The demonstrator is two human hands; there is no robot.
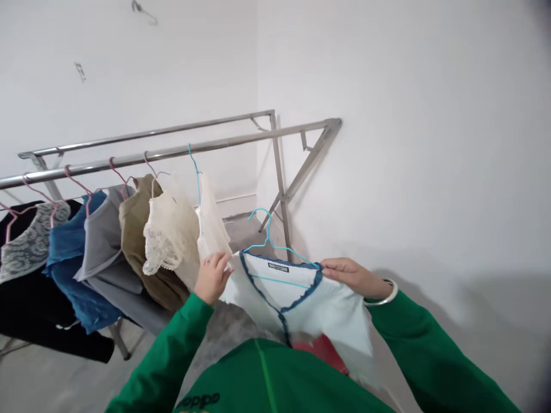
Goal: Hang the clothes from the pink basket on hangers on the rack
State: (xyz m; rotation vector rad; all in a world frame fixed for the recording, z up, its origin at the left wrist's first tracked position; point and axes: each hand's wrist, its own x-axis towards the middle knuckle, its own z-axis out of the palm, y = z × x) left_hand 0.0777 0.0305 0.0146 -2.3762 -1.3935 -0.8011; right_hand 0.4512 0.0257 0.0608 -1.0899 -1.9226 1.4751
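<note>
A white blouse [344, 310] with blue trim round its V-neck hangs on a light blue wire hanger [268, 232] in front of my body. The hanger's hook points up and is apart from the rail. My left hand [214, 277] grips the blouse at one shoulder, fingers closed on the cloth. At the other shoulder, by the neckline, my right hand [350, 276] pinches the fabric between thumb and fingers. The lower part of the blouse is partly hidden behind my green jacket, and a red patch [322, 351] shows there.
A metal clothes rack [241, 139] with two rails stands against the wall at left. Several garments hang on its front rail, among them a white top [210, 221], a cream lace top [170, 229], a brown shirt [133, 221] and a blue denim piece [71, 246].
</note>
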